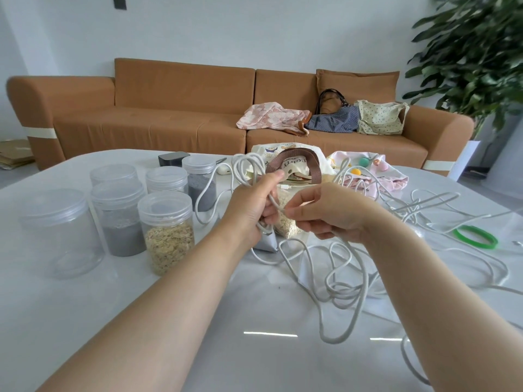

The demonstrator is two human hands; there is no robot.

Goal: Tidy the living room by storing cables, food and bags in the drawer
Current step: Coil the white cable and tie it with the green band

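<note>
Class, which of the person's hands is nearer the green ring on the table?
Right. The right hand, pinching white cable, is left of the green ring, apart from it; the left hand is farther left still.

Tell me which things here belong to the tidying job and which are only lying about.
Job: white cable, gripped in left hand and right hand; oat jar; tote bag; blue bag on sofa.
Lying about: green ring; black box; plant.
</note>
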